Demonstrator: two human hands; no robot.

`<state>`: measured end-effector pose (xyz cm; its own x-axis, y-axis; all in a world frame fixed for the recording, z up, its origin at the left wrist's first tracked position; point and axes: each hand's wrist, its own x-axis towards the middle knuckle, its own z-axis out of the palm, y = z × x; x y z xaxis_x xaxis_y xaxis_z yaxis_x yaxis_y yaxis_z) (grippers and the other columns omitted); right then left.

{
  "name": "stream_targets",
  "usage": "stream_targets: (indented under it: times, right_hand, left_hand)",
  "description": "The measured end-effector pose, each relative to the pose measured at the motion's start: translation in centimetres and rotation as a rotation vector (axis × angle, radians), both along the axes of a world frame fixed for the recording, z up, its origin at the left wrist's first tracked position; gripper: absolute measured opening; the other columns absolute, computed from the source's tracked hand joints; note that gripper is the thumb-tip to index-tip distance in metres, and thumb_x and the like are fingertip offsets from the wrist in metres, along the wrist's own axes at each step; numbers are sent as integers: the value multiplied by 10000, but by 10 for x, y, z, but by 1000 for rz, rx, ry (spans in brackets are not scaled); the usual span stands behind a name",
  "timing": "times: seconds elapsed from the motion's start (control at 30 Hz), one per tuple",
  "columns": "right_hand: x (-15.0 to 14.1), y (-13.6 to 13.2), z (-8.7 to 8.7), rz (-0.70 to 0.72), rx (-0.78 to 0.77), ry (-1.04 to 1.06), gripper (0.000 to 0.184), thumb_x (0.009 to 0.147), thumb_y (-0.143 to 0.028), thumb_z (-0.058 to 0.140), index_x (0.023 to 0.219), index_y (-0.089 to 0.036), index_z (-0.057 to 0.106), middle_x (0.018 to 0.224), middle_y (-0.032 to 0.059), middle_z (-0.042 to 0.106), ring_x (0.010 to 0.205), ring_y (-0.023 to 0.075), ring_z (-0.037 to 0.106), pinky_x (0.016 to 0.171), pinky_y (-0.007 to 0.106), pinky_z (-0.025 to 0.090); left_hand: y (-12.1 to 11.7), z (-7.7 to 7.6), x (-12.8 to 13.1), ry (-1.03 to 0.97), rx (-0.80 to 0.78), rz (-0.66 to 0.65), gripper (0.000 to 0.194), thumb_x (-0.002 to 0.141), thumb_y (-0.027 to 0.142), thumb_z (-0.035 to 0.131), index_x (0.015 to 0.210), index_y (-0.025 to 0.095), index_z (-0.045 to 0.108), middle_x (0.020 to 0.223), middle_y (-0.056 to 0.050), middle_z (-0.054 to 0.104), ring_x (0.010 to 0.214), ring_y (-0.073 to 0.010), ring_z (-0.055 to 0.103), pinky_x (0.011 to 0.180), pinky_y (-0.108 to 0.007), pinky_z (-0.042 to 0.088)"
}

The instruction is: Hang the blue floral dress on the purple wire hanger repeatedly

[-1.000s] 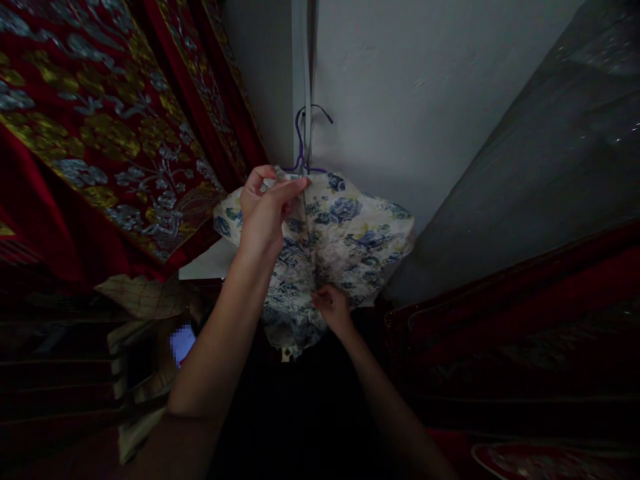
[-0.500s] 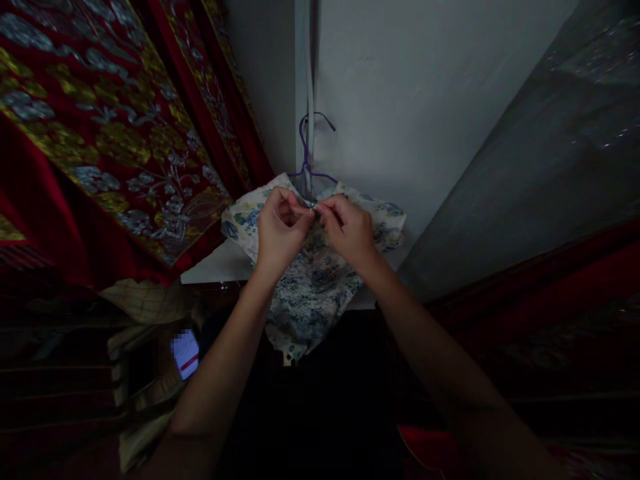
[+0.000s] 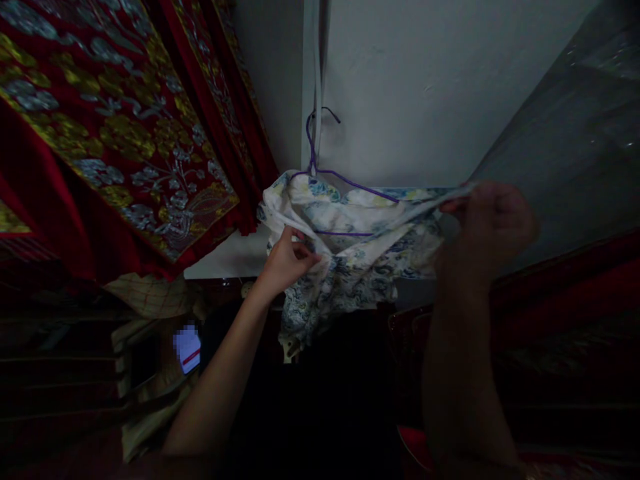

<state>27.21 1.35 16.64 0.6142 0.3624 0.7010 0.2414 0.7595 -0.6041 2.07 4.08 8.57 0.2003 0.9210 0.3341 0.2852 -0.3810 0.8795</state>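
A white floral blouse (image 3: 360,270) hangs on a purple wire hanger (image 3: 314,147), with its neckline spread wide. Part of the hanger's lower bar shows inside the opening. My left hand (image 3: 290,263) pinches the front edge of the neckline at the left of the V. Far out to the right, my right hand (image 3: 493,223) is closed on the other edge and holds it stretched away from the hanger; its fingers are somewhat blurred. The hanger's hook hangs at a pale vertical strip (image 3: 317,60).
Red cloth embroidered in gold and silver (image 3: 115,127) hangs at the left. A pale wall (image 3: 425,87) stands behind, with clear plastic sheeting (image 3: 575,133) on the right. At the lower left, a lit phone (image 3: 188,348) lies on a wooden stool or chair (image 3: 163,383).
My hands were together at the collar's middle and are now apart. The right one has pulled its edge of the blouse far right, opening the neckline; the left has dropped slightly.
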Motion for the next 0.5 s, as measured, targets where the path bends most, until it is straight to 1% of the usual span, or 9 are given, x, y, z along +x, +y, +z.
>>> stream_targets:
  times: [0.03, 0.1, 0.17, 0.2, 0.27, 0.33, 0.4, 0.47, 0.5]
  right_hand:
    - [11, -8, -12, 27, 10, 108, 196, 896, -295, 682, 704, -258, 678, 625, -1, 546, 583, 145, 562, 641, 295, 508]
    - [27, -22, -41, 182, -18, 317, 173, 884, -319, 674, 714, -291, 692, 640, -1, 532, 642, 172, 605, 700, 320, 563]
    - [35, -32, -74, 351, -79, 494, 123, 881, -294, 630, 781, -308, 699, 665, -9, 559, 721, 185, 660, 801, 346, 605]
    - [37, -35, -90, 408, -105, 569, 125, 869, -258, 601, 797, -305, 692, 683, -12, 582, 753, 183, 679, 831, 349, 613]
    - [36, -38, -119, 475, -144, 692, 139, 822, -191, 565, 782, -284, 660, 721, -13, 627, 786, 168, 700, 826, 329, 625]
    - [28, -37, -142, 522, -208, 807, 125, 782, -152, 565, 751, -261, 617, 732, -17, 651, 778, 143, 707, 785, 286, 627]
    - [15, -35, -157, 555, -312, 943, 96, 773, -142, 596, 762, -237, 593, 714, -31, 655, 744, 116, 704, 774, 257, 622]
    - [-3, -34, -166, 596, -450, 1016, 79, 778, -176, 650, 820, -218, 597, 710, -38, 662, 732, 113, 705, 778, 267, 622]
    - [-13, -35, -168, 619, -519, 995, 122, 777, -212, 686, 871, -212, 608, 712, -38, 665, 727, 120, 704, 762, 274, 622]
  left_hand:
    - [7, 6, -3, -21, 31, 25, 459, 758, 331, 797, 1029, 216, 445, 764, 12, 672, 682, -170, 654, 622, -263, 465]
    - [28, 18, -8, -71, 105, 174, 504, 766, 426, 801, 1067, 198, 467, 812, -4, 652, 718, -168, 644, 635, -262, 460]
    - [55, 30, -12, -145, 169, 341, 503, 761, 434, 805, 1067, 186, 492, 841, -13, 644, 742, -166, 639, 651, -259, 460]
    - [66, 34, -14, -191, 187, 379, 462, 761, 410, 804, 1043, 184, 515, 834, -9, 643, 741, -161, 637, 655, -253, 459]
    - [82, 42, -16, -309, 177, 332, 325, 763, 358, 790, 940, 184, 580, 791, 7, 645, 717, -150, 632, 648, -239, 459]
    - [84, 45, -17, -473, 90, 195, 210, 773, 333, 766, 826, 181, 632, 727, 14, 650, 664, -143, 627, 624, -233, 463]
    - [74, 44, -20, -660, -32, 114, 177, 773, 325, 759, 776, 171, 671, 690, 5, 668, 625, -149, 634, 616, -239, 481]
    - [57, 36, -25, -846, -148, 127, 161, 786, 313, 747, 779, 160, 698, 707, -13, 704, 641, -163, 667, 658, -252, 518]
    - [48, 31, -30, -940, -201, 156, 154, 807, 310, 728, 790, 158, 706, 723, -19, 721, 660, -169, 685, 690, -258, 536]
